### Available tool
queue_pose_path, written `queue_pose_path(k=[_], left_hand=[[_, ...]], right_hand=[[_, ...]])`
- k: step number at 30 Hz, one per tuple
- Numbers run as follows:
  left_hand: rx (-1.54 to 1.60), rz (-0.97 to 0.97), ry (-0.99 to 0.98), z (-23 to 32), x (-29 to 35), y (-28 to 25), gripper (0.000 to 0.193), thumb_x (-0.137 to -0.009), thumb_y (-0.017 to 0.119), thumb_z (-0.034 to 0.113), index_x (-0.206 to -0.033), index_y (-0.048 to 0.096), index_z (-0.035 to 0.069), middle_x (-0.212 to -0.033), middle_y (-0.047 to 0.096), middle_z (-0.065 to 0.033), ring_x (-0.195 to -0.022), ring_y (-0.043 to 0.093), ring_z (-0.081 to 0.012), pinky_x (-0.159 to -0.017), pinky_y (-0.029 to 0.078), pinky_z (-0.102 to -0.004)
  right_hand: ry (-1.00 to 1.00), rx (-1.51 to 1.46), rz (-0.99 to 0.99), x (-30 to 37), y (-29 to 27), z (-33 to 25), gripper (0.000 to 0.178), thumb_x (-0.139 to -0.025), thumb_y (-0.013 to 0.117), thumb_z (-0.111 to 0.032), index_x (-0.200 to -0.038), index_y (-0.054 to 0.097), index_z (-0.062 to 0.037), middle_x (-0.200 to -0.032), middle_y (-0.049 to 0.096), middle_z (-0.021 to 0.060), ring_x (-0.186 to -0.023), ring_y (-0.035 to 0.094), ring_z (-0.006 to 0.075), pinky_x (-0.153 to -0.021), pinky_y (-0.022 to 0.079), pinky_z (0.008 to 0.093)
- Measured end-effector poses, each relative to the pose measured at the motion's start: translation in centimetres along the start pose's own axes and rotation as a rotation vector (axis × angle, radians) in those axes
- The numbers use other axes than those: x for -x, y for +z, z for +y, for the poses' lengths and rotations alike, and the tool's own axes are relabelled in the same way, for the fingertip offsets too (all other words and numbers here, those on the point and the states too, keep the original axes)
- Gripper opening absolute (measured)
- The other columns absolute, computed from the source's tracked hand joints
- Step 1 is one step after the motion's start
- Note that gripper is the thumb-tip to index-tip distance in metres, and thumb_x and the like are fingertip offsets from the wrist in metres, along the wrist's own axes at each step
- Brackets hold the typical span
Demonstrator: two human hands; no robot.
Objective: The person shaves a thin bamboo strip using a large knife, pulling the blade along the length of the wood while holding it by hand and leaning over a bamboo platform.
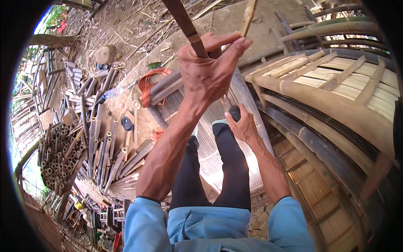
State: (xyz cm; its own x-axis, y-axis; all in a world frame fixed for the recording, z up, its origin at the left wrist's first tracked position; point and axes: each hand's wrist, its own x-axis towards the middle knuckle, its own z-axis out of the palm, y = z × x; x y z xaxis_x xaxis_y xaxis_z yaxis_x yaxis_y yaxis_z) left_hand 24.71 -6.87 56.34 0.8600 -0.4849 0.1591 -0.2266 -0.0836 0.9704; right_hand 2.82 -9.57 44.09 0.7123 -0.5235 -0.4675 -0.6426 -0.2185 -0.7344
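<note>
My left hand (205, 71) is raised in front of me, closed around a flat dark brown strip (184, 25) that looks like split bamboo. Between its thumb and fingertips a thinner, paler bamboo strip (248, 17) sticks up. Lower and to the right, my right hand (244, 124) grips a tool by its black handle (234, 112). A thin, blurred shaft or blade (228, 101) points from the handle up toward my left wrist; its kind is unclear. Beneath both hands lies a slatted bamboo platform (210, 168), where my feet rest.
On the left are a stack of cut bamboo tubes (56, 157), loose bamboo poles (103, 155), a plastic bottle (113, 93) and a dark sandal-like object (127, 123). Orange cord (147, 86) hangs by the platform. A bamboo bench (323, 94) borders my right side.
</note>
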Motion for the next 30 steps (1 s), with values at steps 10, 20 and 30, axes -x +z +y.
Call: queue_pose_path(k=[10, 20, 30], left_hand=[[0.072, 0.037, -0.007, -0.4, 0.2, -0.7, 0.02, -0.084, 0.084, 0.02, -0.093, 0.08, 0.003, -0.064, 0.064, -0.0009, -0.053, 0.048, -0.0055, -0.047, 0.033, -0.0244], [0.102, -0.013, -0.059, -0.2, 0.2, -0.4, 0.02, -0.084, 0.084, 0.021, -0.097, 0.08, 0.005, -0.065, 0.068, 0.0003, -0.053, 0.05, -0.0038, -0.046, 0.033, -0.022], [0.102, -0.027, -0.098, -1.0, -0.3, -1.3, 0.026, -0.084, 0.084, 0.027, -0.098, 0.08, 0.005, -0.069, 0.071, -0.0026, -0.057, 0.055, -0.0059, -0.05, 0.039, -0.0202]], right_hand=[[0.141, 0.285, -0.148, -1.5, 2.6, 8.1, 0.033, -0.089, 0.066, -0.026, -0.094, 0.06, 0.0059, -0.084, 0.068, 0.0307, -0.077, 0.069, 0.0444, -0.068, 0.055, 0.0519], [0.221, 0.204, -0.28, -2.0, 2.6, 8.7, 0.033, -0.087, 0.064, -0.024, -0.105, 0.059, 0.0036, -0.087, 0.069, 0.0327, -0.087, 0.071, 0.0457, -0.075, 0.055, 0.0551], [0.642, -0.354, -0.453, -1.1, 0.9, 7.7, 0.023, -0.084, 0.069, -0.016, -0.078, 0.056, 0.0014, -0.066, 0.06, 0.0128, -0.049, 0.06, 0.0225, -0.042, 0.048, 0.0375]])
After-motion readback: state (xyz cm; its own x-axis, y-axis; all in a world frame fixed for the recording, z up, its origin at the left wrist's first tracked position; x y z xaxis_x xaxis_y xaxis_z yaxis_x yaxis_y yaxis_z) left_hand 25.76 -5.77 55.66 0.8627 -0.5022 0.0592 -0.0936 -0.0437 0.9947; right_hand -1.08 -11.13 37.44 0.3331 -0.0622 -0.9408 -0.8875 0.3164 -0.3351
